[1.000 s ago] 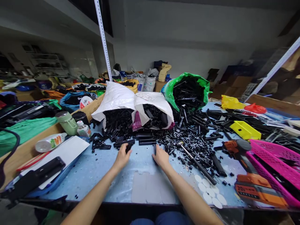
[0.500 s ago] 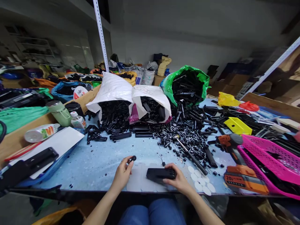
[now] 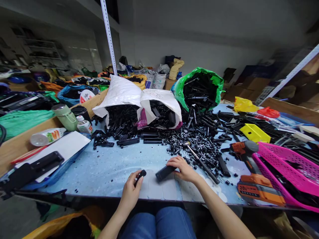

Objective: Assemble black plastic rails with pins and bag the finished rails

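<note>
Black block in right hand

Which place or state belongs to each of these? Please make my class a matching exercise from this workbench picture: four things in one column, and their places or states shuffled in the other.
Things:
1. left hand
2. green sack
3. right hand
4. cordless drill

Places or states:
A. holding an oblong black part
B. beside the pink basket
C. holding a small black part with a round end
D. mouth open, black pieces inside

Right pairs: 1-C, 2-D, 3-A, 4-B.
</note>
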`<state>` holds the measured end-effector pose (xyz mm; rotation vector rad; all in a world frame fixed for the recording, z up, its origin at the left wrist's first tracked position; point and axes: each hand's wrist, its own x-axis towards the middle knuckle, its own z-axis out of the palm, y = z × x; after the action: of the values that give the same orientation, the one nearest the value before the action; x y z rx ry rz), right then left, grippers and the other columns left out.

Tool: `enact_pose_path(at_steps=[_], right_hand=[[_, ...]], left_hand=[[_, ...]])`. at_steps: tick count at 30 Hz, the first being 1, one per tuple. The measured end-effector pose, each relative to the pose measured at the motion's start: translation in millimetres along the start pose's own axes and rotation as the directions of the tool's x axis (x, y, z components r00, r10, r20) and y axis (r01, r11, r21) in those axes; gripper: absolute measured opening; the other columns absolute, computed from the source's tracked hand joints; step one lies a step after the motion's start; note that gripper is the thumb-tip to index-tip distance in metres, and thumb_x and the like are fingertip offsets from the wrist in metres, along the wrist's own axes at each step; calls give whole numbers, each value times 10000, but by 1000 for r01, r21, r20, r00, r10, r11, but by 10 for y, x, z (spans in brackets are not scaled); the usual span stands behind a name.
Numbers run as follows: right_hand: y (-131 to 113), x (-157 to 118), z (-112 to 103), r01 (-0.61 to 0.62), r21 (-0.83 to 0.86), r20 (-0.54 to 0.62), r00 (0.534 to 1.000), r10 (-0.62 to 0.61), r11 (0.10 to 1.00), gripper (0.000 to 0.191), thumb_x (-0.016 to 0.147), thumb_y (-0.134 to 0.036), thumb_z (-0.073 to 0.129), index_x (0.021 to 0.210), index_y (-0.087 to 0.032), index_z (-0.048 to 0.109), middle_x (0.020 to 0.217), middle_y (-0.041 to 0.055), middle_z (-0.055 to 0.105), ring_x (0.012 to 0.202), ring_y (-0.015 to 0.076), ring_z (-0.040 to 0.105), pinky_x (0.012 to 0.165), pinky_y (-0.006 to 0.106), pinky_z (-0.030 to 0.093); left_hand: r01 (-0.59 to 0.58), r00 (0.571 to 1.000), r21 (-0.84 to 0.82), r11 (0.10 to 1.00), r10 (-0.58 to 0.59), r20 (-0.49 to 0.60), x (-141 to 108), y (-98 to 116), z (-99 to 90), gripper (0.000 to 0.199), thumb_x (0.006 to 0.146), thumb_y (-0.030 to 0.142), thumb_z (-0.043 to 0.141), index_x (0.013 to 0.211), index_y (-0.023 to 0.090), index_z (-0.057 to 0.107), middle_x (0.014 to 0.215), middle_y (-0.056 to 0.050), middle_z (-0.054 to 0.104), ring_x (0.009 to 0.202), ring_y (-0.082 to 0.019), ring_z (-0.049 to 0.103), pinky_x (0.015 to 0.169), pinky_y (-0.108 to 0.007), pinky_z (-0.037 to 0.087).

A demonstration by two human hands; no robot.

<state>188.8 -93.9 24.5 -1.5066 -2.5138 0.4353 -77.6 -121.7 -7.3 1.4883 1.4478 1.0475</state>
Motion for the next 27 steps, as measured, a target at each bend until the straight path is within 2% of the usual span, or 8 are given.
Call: enact_pose_path(at_steps=[2,5,9,13,16,18,24,27], right_hand=[[-51,0,20,45,-34,32,999,-44,998,418,757,-74,462,1105,-274,579,1268,40,478,1200,242,349,1014,466,182],[-230,37,150,-260,-102,-106,963,249,960,367,836,-192,413,1182,-215,535,1268,117,460,1150,279,405,936,439,318],[-444,163,339,-677,42,-153,722,674,735,635,802,-468,473,1294,-73,396,1044,210,570,958,336,534,778,447,424],[-592,198,433,-382,611,-83,840,536,693,517,848,-466,377,1283,-190,430,1042,119,595,917,240,568,797,384,438],[-726,151,452,-131,934,-15,915,402,332,587,840,-545,350,1327,-217,363,791,42,611,640,157,578,592,307,484],[-780,107,427,-91,965,-4,934,357,246,621,799,-545,452,1323,-224,369,715,5,578,519,109,516,496,262,464],[-713,11,242,70,764,-226,960,165,642,463,756,-421,584,1189,-262,541,872,30,573,671,123,524,573,256,487],[-779,28,275,110,767,-307,928,210,632,466,798,-450,518,1229,-275,499,892,40,564,594,109,516,521,253,490]], left_hand=[[-2,1000,-1,1000,2,-12,-6,-22,-40,471,732,535,484,1002,172,614,716,-43,609,569,-160,550,491,-261,440],[11,1000,-29,1000,-11,1,-15,-23,-38,491,740,534,480,1034,161,604,745,-49,611,579,-157,547,494,-262,447],[-20,999,-38,999,21,41,-27,49,47,467,754,508,481,1071,187,599,804,-48,601,587,-144,546,511,-256,454],[-58,985,-82,995,70,160,-26,197,163,460,795,481,425,1105,183,591,808,-36,568,501,-106,508,487,-254,453],[-83,972,-100,991,103,211,-12,320,232,462,824,444,388,1149,165,561,795,-29,546,488,-100,500,496,-260,457],[-148,972,-68,987,158,176,-4,382,242,429,822,398,419,1155,166,557,821,-39,556,613,-133,550,602,-279,477],[-311,937,30,950,301,178,-56,463,230,367,840,324,415,1138,176,570,826,-54,563,798,-175,553,744,-308,459],[-305,952,9,952,305,38,-100,512,323,365,862,317,386,1145,167,560,839,-64,547,784,-171,551,708,-298,470]])
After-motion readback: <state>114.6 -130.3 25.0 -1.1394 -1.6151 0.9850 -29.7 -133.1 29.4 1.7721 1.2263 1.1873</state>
